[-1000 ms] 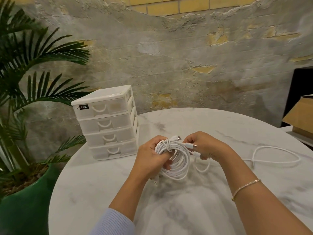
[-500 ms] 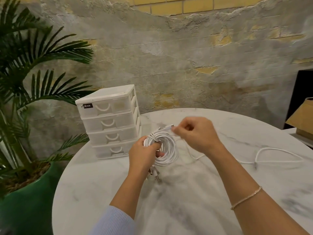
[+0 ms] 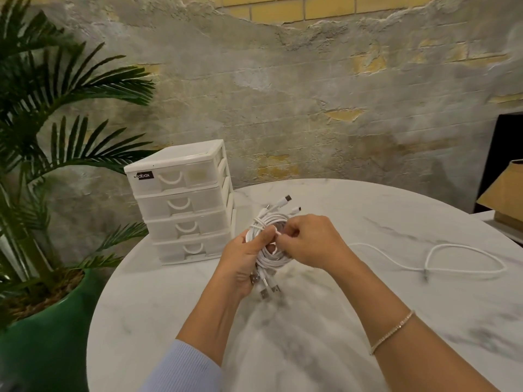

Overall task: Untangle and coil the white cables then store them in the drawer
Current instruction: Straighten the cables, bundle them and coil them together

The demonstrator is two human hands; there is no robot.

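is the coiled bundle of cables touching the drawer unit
Apart. The head view shows bare marble table between the coiled bundle, gripped by the left hand, and the drawer unit.

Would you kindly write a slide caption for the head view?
Left hand grips coiled white cables, right hand pinching a strand, beside closed white plastic drawer unit.

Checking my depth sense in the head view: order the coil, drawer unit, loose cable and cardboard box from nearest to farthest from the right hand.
From the right hand:
1. Coil, pinched in it.
2. Drawer unit, left.
3. Loose cable, right on the table; close to the unit's rank.
4. Cardboard box, far right.
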